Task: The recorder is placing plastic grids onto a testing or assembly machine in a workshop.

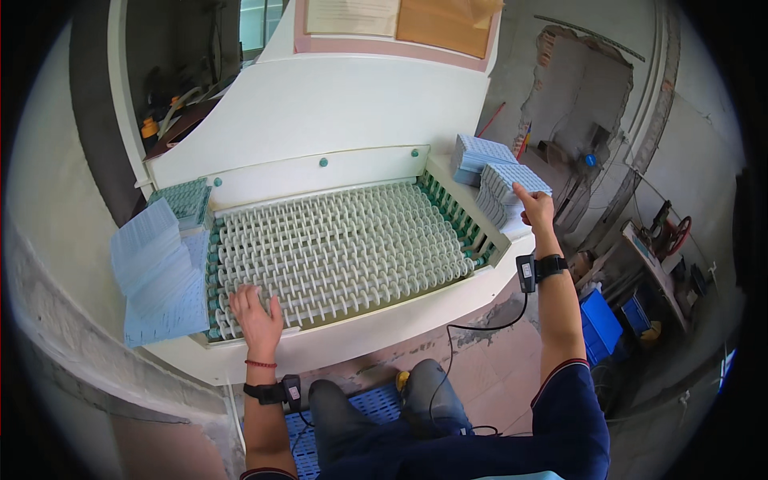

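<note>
- White rollers point(336, 248) fill the bed of the pale machine point(344, 104) in front of us.
- Our left hand point(256, 316) is over the rollers' near left corner, fingers spread and thumb apart; we cannot tell whether its fingertips touch them.
- Our right hand point(538, 208) is beyond the rollers' right edge, at the front stack point(498, 198), one digit stretched over its top and the others curled; we cannot tell whether it pinches a sheet.
- That front stack, pale blue, stands right of the rollers, with the rear stack point(480, 150) just behind it.
- Left of the rollers we see a leaning pile point(152, 256), also pale blue, on more sheets point(166, 318).
- Three green knobs point(323, 162) line the strip behind the rollers.
- Below the rollers' near side, a blue mat point(374, 408) shows around our legs.
- Well right of the rollers, we see a blue bin point(598, 326).
</note>
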Motion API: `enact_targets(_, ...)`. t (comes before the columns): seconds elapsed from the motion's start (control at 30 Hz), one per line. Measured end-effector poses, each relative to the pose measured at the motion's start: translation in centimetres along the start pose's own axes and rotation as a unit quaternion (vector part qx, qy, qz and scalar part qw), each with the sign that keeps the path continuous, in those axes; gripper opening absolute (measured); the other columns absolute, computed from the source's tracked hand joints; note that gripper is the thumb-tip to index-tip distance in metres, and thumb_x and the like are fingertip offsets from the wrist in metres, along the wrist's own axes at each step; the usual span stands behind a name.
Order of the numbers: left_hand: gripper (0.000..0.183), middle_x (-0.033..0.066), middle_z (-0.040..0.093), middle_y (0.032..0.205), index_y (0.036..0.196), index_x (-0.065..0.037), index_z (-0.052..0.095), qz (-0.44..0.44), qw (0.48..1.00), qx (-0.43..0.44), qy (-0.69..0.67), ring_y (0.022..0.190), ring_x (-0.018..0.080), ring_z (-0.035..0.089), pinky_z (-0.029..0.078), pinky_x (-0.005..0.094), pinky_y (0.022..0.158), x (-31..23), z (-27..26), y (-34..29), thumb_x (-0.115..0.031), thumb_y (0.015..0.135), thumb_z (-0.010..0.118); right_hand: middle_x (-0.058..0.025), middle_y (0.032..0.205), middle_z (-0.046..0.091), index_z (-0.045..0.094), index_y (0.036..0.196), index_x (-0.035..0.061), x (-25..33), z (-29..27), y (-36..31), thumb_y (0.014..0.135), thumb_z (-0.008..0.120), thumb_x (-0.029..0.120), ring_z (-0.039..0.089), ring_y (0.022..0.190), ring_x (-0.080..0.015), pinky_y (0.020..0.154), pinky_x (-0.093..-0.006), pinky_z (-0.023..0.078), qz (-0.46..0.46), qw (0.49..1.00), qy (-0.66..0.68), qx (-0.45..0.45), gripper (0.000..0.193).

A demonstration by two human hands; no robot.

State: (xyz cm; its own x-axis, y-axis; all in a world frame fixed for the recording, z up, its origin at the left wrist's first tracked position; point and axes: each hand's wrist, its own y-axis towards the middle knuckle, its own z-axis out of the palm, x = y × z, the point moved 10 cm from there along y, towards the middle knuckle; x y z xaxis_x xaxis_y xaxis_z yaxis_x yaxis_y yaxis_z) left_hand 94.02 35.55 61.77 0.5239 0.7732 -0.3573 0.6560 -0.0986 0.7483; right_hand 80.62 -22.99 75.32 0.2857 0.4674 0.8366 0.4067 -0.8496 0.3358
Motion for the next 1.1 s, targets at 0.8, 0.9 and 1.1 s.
enact_targets(0.8,0.025,0.0144,0.051,0.096,0.092,-0.001,0.048,-0.009,0.998,-0.054,-0.037,0.097,0.0305,0.046,0.026,0.0493,0.097,0.9,-1.1,-0.2,-0.014,0.074,0.06,0.0027,0.059,0.047,0.05,0.076,0.0073,-3.1,0.6,-1.9,0.088,0.051,0.021,0.039,0.043,-0.0044,0.035,-0.0174,0.031,0.032,0.873,0.459,0.163,0.018)
enact_targets(0.9,0.024,0.0147,0.052,0.096,0.091,-0.001,0.049,-0.004,0.996,-0.076,-0.038,0.095,0.0311,0.048,0.032,0.0457,0.093,0.5,-1.8,-0.2,-0.012,0.074,0.061,0.0019,0.054,0.045,0.049,0.076,0.0067,-1.6,-0.2,-7.7,0.089,0.049,0.021,0.037,0.038,-0.0054,0.033,-0.0179,0.03,0.009,0.867,0.462,0.186,0.019)
enact_targets(1.1,0.022,0.0153,0.055,0.096,0.092,-0.001,0.051,0.005,0.98,-0.067,-0.185,0.089,0.0305,0.052,0.042,0.0359,0.078,-2.5,-4.3,-2.1,-0.006,0.074,0.061,-0.0027,0.05,0.049,0.049,0.073,0.0062,-2.4,4.3,-20.8,0.089,0.049,0.022,0.037,0.031,-0.0076,0.028,-0.0186,0.029,0.046,0.834,0.438,0.332,0.022)
